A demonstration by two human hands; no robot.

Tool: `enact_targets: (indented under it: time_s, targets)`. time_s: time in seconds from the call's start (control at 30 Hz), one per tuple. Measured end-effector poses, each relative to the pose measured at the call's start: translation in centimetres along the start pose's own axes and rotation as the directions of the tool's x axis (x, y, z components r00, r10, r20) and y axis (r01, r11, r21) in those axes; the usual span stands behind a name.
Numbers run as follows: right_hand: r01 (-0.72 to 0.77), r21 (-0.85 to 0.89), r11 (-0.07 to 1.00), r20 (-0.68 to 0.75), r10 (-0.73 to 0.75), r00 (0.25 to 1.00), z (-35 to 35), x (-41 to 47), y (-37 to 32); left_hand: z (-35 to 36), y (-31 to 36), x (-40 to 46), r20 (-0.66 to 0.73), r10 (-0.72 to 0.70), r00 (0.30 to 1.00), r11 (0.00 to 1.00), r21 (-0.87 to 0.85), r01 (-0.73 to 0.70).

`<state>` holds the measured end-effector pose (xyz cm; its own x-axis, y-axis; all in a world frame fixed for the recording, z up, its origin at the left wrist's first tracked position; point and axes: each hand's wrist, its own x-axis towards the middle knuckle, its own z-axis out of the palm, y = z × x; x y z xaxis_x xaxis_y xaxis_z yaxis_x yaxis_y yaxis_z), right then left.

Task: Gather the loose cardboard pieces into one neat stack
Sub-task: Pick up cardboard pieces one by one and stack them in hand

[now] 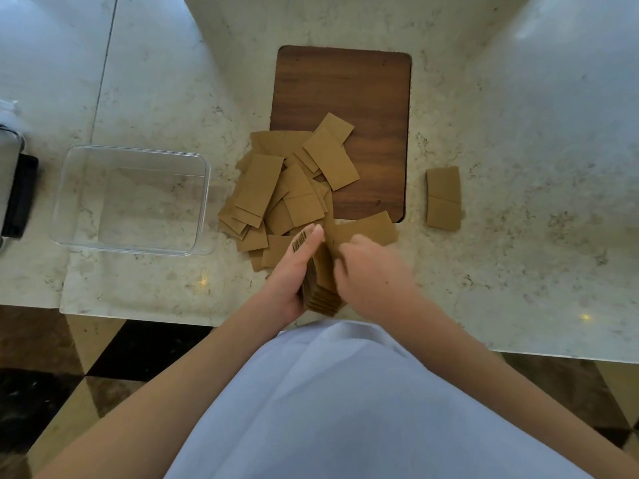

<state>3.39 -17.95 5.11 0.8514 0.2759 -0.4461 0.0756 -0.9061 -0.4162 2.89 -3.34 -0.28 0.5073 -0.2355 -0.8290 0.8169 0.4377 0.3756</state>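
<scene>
Cardboard gathering into one hand-held stack

Left hand (294,271) is clamping the brown rectangular cardboard stack (321,288) on edge; right hand (370,271) is sliding a piece (366,229) against it, loose heap (287,191) lying just beyond.

1. A pile of cardboard pieces (290,188) is lying partly on the cutting board (363,88).
2. A container (131,202) is sitting left of the pile.
3. Two pieces (443,198) are lying right of the board, on the desk (518,236).
</scene>
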Motion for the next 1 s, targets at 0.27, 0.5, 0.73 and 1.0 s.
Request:
enact_targets:
  time_s: [0.27,0.5,0.73,1.0]
  targets:
    - [-0.059,0.201,0.978,0.007,0.058,0.998,0.0,3.0,4.1,-1.4,0.3,-0.7,0.111,-0.017,0.994,0.991,-0.133,0.031]
    - [-0.072,-0.266,0.961,0.005,0.076,0.997,1.9,6.7,8.9,-1.7,0.8,-0.3,0.158,-0.028,0.987,0.967,-0.244,0.067]
    - [-0.128,0.022,0.991,0.144,0.124,0.982,1.1,6.6,9.5,-2.1,0.8,0.2,0.088,-0.047,0.995,0.976,-0.208,0.064]
    - [-0.28,0.231,0.932,0.121,0.258,0.959,0.5,3.7,6.9,-1.7,0.4,0.5,-0.042,-0.021,0.999,1.0,-0.018,0.021]
